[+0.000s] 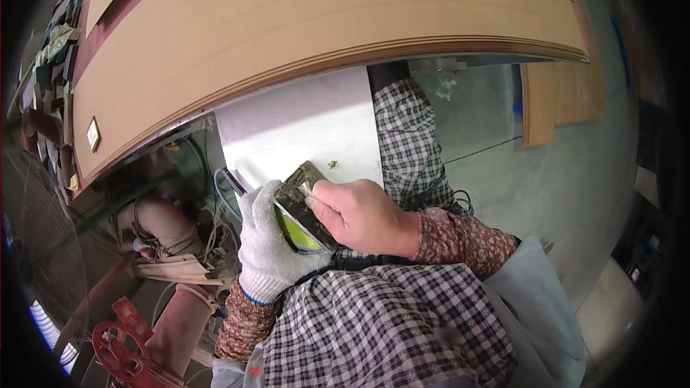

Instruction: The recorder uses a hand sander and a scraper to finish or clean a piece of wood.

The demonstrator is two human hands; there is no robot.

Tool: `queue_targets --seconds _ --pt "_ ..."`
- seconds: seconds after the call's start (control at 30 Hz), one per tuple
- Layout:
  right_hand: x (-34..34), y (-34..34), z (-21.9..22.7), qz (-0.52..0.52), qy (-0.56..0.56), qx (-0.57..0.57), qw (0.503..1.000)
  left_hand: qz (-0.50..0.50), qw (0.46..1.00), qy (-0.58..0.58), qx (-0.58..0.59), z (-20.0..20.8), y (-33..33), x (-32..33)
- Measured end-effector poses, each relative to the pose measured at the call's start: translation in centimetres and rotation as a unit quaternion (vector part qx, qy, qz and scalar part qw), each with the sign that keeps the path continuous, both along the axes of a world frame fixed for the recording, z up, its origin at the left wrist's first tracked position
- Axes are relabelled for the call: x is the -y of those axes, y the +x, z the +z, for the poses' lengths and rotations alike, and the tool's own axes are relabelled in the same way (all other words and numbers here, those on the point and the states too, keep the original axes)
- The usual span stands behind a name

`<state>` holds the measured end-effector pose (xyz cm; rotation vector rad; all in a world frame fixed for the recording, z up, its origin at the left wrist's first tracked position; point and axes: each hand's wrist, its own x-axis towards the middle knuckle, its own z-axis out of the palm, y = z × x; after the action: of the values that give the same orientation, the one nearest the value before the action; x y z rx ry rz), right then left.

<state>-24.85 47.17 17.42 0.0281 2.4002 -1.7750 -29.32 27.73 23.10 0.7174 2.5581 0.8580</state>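
My left hand (267,241), in a white knit glove, cradles a small flat container (298,233) with a yellow-green inside. With my bare right hand (357,212) I press a dark, grimy flat tool (298,185) against that container from above. Both hands meet over my lap, which is covered by a black-and-white checked apron (388,323). Just beyond the hands lies a white sheet (302,126) under the edge of a stack of wide tan wood panels (302,21).
The stacked panels fill the upper view. Smaller wood pieces (560,97) lie on the grey concrete floor (568,194) at right. A red handwheel (118,348), pipes, cables and a fan guard (36,244) crowd the lower left. Sample blocks (61,50) line the left edge.
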Motion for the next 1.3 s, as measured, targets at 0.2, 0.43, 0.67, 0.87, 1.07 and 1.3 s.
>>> queue_targets --seconds 0.2,0.43,0.67,0.87,1.07,1.3 --pt "0.0 0.1 0.2 -0.018 0.069 0.031 0.997 0.009 1.000 -0.015 0.017 0.0 0.1 0.0" --pt "0.1 0.6 0.2 0.005 0.030 0.003 1.000 0.021 1.000 0.000 0.023 0.1 0.3 0.1" --pt "0.0 0.7 0.0 -0.017 -0.013 -0.011 1.000 0.018 1.000 0.008 0.014 -0.1 0.1 0.1" --pt "-0.3 1.1 0.1 -0.019 0.027 0.023 0.999 0.003 1.000 -0.017 0.010 -0.1 0.2 0.3" --pt "-0.3 1.6 0.2 -0.046 0.018 0.081 0.995 0.011 1.000 0.001 0.018 -0.2 0.3 0.5" --pt "-0.4 1.7 0.8 0.007 -0.024 0.066 0.998 0.022 1.000 0.002 0.021 -0.1 0.4 0.4"
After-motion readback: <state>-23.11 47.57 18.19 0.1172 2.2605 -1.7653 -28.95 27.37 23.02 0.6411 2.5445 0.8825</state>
